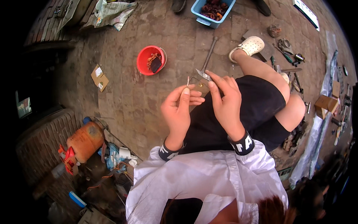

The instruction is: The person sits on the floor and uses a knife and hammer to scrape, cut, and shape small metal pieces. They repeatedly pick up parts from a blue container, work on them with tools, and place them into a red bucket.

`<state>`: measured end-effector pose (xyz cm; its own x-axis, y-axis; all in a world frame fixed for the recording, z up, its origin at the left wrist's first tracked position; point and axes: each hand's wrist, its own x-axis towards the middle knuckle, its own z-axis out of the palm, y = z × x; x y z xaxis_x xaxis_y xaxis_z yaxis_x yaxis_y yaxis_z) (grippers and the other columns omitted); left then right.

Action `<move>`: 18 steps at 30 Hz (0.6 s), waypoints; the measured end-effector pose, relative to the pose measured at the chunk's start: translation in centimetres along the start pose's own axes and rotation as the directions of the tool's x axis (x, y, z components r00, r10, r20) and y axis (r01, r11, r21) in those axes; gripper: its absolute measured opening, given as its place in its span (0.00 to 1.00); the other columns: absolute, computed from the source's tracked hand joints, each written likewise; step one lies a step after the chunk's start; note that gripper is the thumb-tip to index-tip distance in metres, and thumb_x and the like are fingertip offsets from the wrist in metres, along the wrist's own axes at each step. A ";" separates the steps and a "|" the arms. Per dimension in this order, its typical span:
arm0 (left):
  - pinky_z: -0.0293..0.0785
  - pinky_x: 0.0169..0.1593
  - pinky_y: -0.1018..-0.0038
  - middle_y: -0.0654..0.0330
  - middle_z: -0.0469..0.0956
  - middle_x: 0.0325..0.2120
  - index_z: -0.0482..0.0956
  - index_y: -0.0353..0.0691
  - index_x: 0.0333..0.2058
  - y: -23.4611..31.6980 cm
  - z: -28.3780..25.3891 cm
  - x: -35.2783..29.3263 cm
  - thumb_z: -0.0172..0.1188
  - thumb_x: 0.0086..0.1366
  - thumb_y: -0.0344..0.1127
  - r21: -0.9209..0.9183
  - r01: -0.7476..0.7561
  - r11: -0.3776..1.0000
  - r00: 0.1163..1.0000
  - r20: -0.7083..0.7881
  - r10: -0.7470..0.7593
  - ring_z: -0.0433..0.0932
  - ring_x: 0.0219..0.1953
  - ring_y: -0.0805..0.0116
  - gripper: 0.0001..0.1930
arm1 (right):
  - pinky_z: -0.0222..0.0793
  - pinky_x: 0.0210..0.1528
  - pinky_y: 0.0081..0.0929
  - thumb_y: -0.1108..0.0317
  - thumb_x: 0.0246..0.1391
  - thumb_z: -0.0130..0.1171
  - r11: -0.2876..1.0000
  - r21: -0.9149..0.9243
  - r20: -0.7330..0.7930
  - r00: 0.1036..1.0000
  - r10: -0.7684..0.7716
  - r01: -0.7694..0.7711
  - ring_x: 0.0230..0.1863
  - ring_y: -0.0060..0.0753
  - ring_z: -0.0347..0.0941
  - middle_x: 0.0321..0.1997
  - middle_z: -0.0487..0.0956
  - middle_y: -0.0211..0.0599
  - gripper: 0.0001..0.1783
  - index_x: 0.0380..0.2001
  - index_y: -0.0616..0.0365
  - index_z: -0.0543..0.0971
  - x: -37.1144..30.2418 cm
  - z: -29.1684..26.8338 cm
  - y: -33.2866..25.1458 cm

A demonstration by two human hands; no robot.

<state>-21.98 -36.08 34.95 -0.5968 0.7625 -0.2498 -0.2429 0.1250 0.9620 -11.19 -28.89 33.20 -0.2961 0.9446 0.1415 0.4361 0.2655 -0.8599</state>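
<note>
My left hand (179, 108) is held up in front of my lap, thumb and forefinger pinching a thin wire (188, 81) with a pale, reddish end that sticks up past the fingertips. A short dark curve of the wire runs toward my right hand. Between the thumb and fingers of my right hand (226, 102) is a small, flat, silvery blade (203, 75), its pointed end facing left toward the wire. The two hands are apart, at about the same height. Beyond the blade, a long-handled metal tool (210, 54) lies on the brick floor.
A red bucket (139, 61) with scraps stands ahead, left of a blue tub (204, 20) of dark reddish pieces. Flattened cardboard (100, 78) lies at left, near an orange gas cylinder (86, 142). Hand tools and a cardboard box (326, 104) are strewn at right.
</note>
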 end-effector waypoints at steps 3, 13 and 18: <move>0.80 0.33 0.76 0.51 0.79 0.28 0.75 0.25 0.40 0.3 -0.5 0.8 0.48 0.67 0.26 0.012 -0.001 1.000 1.000 0.022 0.001 0.81 0.28 0.65 0.10 | 0.64 0.30 0.29 0.70 0.50 0.60 0.999 0.003 0.048 0.998 -0.036 0.036 0.28 0.34 0.66 0.23 0.69 0.35 0.13 0.41 0.53 0.81 -0.9 -0.4 -0.8; 0.79 0.33 0.78 0.53 0.80 0.28 0.75 0.23 0.41 -0.4 0.1 0.8 0.49 0.65 0.23 0.055 -0.104 0.993 0.994 0.020 0.103 0.80 0.28 0.70 0.09 | 0.64 0.26 0.30 0.68 0.49 0.61 0.998 -0.030 0.120 0.991 -0.057 0.061 0.25 0.37 0.67 0.21 0.71 0.36 0.11 0.37 0.53 0.82 -0.9 -0.8 -1.3; 0.78 0.32 0.78 0.53 0.80 0.27 0.76 0.24 0.39 -0.4 0.1 0.7 0.50 0.65 0.22 0.080 -0.094 0.992 0.996 0.008 0.094 0.80 0.28 0.70 0.09 | 0.64 0.25 0.31 0.68 0.49 0.61 1.000 -0.015 0.094 0.995 -0.020 0.021 0.25 0.37 0.68 0.21 0.71 0.36 0.10 0.36 0.53 0.82 -1.2 -0.5 -1.5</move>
<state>-22.28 -35.52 34.41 -0.6112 0.7757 -0.1573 -0.1232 0.1030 0.9870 -11.04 -30.35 34.55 -0.3830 0.9169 0.1121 0.4419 0.2884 -0.8494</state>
